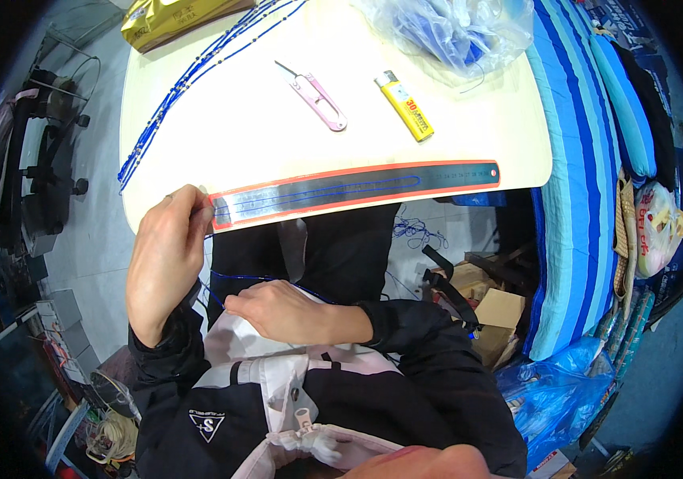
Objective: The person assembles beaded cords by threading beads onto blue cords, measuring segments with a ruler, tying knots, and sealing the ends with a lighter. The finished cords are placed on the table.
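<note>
A steel ruler [461,174] with an orange-red border lies along the near edge of the cream table [230,144]. Over it runs a thin blue cord [417,180], doubled into a long narrow loop that bends back right of the middle. My left hand [164,259] is closed in a pinch on the cord at the ruler's left end. Lower, in front of my body, my right hand [285,310] has its fingers closed round a trailing length of the same blue cord; its fingertips are partly hidden.
Pink thread snips [324,104] and a yellow lighter [407,108] lie beyond the ruler. Farther off are beaded blue cords [174,96], a gold package [174,20] and a clear plastic bag [453,36]. A blue striped mattress [573,160] stands right. Tangled cord [421,233] hangs below the table.
</note>
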